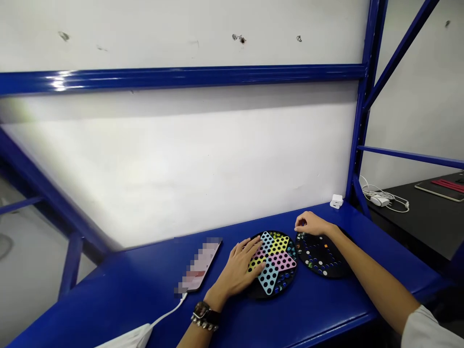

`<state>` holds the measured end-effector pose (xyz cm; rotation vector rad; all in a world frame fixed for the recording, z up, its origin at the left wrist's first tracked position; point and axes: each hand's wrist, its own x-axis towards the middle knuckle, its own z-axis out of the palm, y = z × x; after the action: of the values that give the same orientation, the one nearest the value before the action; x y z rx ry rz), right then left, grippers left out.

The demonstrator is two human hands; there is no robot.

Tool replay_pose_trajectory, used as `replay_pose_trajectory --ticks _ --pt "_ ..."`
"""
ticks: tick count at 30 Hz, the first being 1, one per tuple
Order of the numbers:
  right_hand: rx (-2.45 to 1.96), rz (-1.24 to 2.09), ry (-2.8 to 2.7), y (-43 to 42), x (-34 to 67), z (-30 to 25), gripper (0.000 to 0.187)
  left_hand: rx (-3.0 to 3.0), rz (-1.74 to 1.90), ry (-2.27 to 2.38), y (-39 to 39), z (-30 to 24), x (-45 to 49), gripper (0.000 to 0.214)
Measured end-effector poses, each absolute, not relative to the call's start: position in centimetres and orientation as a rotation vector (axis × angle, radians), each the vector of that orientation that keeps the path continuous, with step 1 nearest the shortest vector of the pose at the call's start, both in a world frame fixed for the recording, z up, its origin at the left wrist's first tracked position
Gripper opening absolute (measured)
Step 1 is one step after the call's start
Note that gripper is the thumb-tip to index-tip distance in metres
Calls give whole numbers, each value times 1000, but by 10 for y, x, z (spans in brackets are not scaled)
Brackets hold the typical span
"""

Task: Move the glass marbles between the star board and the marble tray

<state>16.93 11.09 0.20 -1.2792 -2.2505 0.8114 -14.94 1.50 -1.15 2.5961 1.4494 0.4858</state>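
My left hand (237, 268) lies flat with its fingers spread on the near-left part of a round black Chinese checkers board (271, 285), which has a star of pink, yellow and blue points. Its fingertips touch the star. A second round black board (322, 261) sits to the right, with small coloured marbles in some of its holes. My right hand (311, 224) hangs curled over that board's far edge, and its fingers hide whatever lies beneath them. A dark watch (206, 315) and a beaded bracelet circle my left wrist.
Both boards rest on a blue steel shelf (126, 299). To their left lie a phone (198, 265) with a blurred screen and its white cable. A white plug (336, 201) stands at the back, against a white wall. Blue uprights rise at right, beside a black table (409, 217) holding a white charger.
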Motion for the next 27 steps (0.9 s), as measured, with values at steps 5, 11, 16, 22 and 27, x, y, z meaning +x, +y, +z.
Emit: replay_pose_trajectory --ticks 5,11,16,22,27 --pt "-1300 785 -2237 112 175 1 24 2528 387 1567 21 -20 -151 66" --pt "-1343 763 -2250 117 183 -3 22 2478 427 1573 18 -20 -154 62" --pt "-1361 744 -2336 121 180 -14 17 2481 526 1556 16 -20 -156 53" --pt "-1399 599 -2420 122 173 -23 17 2443 566 1521 13 -14 -154 47" --pt "-1385 609 -2368 119 171 -16 12 2445 578 1519 13 -13 -154 44"
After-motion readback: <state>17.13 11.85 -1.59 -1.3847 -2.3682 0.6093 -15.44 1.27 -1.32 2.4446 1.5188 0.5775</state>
